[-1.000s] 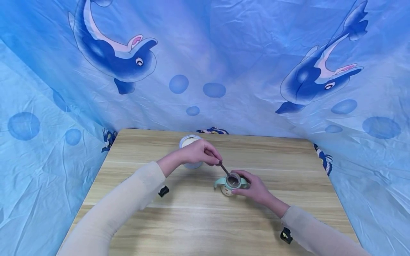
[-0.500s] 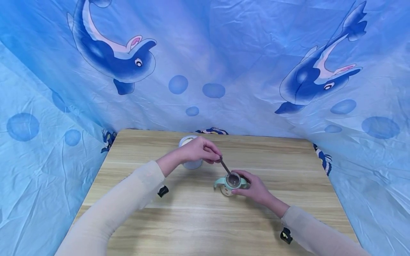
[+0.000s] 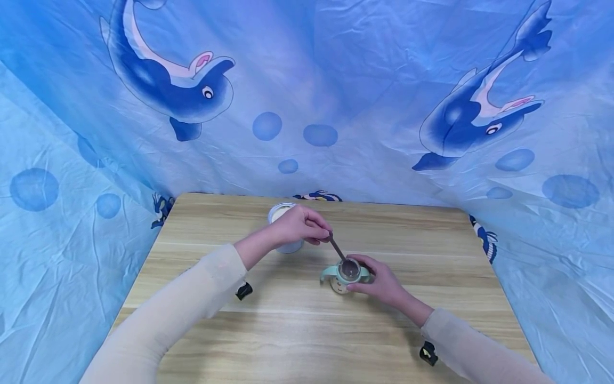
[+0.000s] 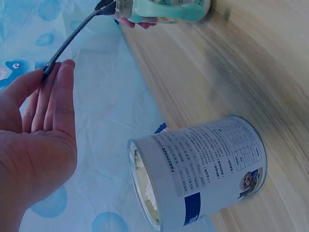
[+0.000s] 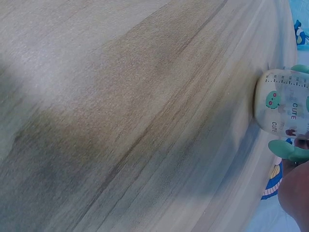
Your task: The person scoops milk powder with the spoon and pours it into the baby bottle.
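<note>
My left hand [image 3: 299, 224] pinches the end of a dark metal spoon [image 3: 337, 247] between thumb and fingertips. The spoon slants down to the right, its bowl at the open mouth of a baby bottle [image 3: 339, 287] with mint-green handles. Upright on the table, the bottle is gripped at its right side by my right hand [image 3: 384, 282], fingers behind and thumb in front. The left wrist view shows the spoon's bowl [image 4: 105, 7] at the bottle's neck, cut by the frame's top edge. Small cartoon prints and a measuring scale mark the bottle [image 5: 285, 104] in the right wrist view.
An open tin [image 4: 207, 164] of pale powder, with a printed label, stands behind and below my left forearm. The wooden table [image 3: 297, 330] ends at a blue dolphin-print cloth [image 3: 374, 106] behind and at the sides. Black straps [image 3: 428, 353] hang at both wrists.
The spoon's bowl has tipped slightly in the bottle's mouth, and my left hand has shifted a little. My right hand and the bottle have stayed in place.
</note>
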Available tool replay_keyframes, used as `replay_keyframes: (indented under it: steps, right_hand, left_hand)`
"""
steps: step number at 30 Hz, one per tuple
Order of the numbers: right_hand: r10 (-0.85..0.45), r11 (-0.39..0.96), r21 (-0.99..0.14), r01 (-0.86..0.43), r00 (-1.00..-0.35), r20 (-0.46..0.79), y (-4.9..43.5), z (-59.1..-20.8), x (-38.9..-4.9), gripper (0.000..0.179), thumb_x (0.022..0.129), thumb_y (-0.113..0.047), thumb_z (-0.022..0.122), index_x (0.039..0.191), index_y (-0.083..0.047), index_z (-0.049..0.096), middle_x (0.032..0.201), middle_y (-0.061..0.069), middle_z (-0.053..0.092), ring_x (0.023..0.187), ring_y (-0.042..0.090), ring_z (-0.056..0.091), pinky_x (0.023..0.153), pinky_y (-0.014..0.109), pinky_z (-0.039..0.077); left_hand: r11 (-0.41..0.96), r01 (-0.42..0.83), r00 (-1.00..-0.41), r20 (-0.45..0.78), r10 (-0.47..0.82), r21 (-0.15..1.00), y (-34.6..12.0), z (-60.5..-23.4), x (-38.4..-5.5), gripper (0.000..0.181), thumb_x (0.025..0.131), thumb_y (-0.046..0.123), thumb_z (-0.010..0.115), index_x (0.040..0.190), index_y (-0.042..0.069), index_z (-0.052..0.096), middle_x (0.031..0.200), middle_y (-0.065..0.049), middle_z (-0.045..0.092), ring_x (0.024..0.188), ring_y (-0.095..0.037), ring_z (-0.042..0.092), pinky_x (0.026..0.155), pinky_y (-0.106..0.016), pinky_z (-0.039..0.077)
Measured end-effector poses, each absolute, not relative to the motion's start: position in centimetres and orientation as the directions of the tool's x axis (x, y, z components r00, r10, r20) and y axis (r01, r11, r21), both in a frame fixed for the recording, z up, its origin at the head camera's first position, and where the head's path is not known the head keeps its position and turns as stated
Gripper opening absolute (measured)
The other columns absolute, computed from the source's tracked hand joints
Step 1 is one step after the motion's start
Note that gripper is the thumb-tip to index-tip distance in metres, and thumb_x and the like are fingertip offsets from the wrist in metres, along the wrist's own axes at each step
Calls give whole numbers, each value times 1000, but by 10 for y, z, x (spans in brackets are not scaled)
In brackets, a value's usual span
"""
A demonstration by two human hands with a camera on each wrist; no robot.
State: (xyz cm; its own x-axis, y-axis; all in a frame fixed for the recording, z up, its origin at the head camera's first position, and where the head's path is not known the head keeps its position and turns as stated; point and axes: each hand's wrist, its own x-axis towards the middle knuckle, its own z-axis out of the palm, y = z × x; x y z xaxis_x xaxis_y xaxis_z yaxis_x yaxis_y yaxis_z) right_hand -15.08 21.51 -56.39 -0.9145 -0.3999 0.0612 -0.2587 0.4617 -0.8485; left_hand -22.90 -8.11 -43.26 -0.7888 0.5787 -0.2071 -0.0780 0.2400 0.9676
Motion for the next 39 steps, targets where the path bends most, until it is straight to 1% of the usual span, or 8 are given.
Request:
replay_keyframes:
  steps: [8, 13, 20, 24, 28, 31, 35, 39]
  right_hand:
    - [-425, 444, -849, -286, -902, 82, 211, -558, -150, 80, 79, -30, 98, 149, -16, 62, 143, 3, 69, 132, 28, 64, 115, 51, 52]
    - [-449, 443, -842, -307, -889, 88, 215, -550, -150, 83, 81, -29, 97, 153, -14, 58, 147, 5, 66, 136, 29, 61, 116, 50, 51]
    - [-495, 459, -802, -383, -859, 127, 231, -529, -151, 83, 85, -21, 94, 155, -7, 53, 153, 13, 60, 140, 38, 57, 118, 49, 48]
    - [-517, 470, -783, -408, -846, 131, 238, -515, -155, 79, 88, -21, 91, 156, -7, 53, 154, 12, 60, 142, 38, 56, 120, 39, 47]
    - [-529, 471, -773, -425, -838, 138, 239, -501, -161, 77, 90, -20, 89, 156, -6, 53, 153, 12, 60, 142, 37, 56, 120, 26, 45]
    - [-527, 480, -768, -423, -839, 133, 237, -491, -168, 76, 91, -20, 88, 156, -7, 52, 154, 12, 60, 142, 36, 56, 121, 34, 46]
    - [-523, 497, -763, -413, -844, 116, 231, -481, -182, 74, 92, -20, 88, 157, -9, 53, 156, 10, 59, 143, 35, 55, 121, 52, 44]
    - [-536, 502, -757, -418, -837, 107, 221, -472, -197, 74, 92, -20, 87, 157, -9, 52, 157, 10, 58, 145, 35, 53, 122, 55, 43]
  left_hand:
    - [210, -129, -830, -221, 512, 969, -89, -426, -226, 23, 100, 6, 76, 120, -5, 77, 108, -15, 81, 100, -26, 80, 87, -40, 68]
    - [181, -164, -845, -233, 481, 970, -94, -422, -225, 21, 100, 5, 76, 119, -4, 77, 110, -16, 81, 106, -33, 78, 90, -43, 67]
    - [157, -181, -865, -233, 445, 971, -103, -415, -227, 20, 100, 7, 76, 119, -2, 78, 109, -16, 81, 109, -37, 77, 88, -41, 68]
    - [137, -189, -873, -230, 429, 972, -109, -410, -228, 21, 100, 5, 75, 120, -4, 77, 110, -18, 80, 111, -38, 76, 87, -39, 68]
    - [115, -214, -880, -243, 408, 970, -117, -403, -230, 25, 101, 3, 74, 124, -7, 74, 110, -19, 80, 107, -34, 78, 94, -46, 65]
    - [96, -237, -887, -255, 385, 967, -124, -399, -233, 29, 101, 2, 72, 128, -9, 71, 114, -20, 79, 100, -27, 80, 97, -47, 64]
    - [82, -249, -896, -262, 358, 965, -135, -392, -236, 31, 103, 2, 70, 131, -10, 69, 117, -22, 77, 96, -22, 80, 94, -41, 65]
    - [82, -252, -906, -265, 330, 964, -147, -387, -239, 33, 103, 3, 70, 133, -10, 67, 114, -20, 78, 95, -20, 79, 98, -44, 64]
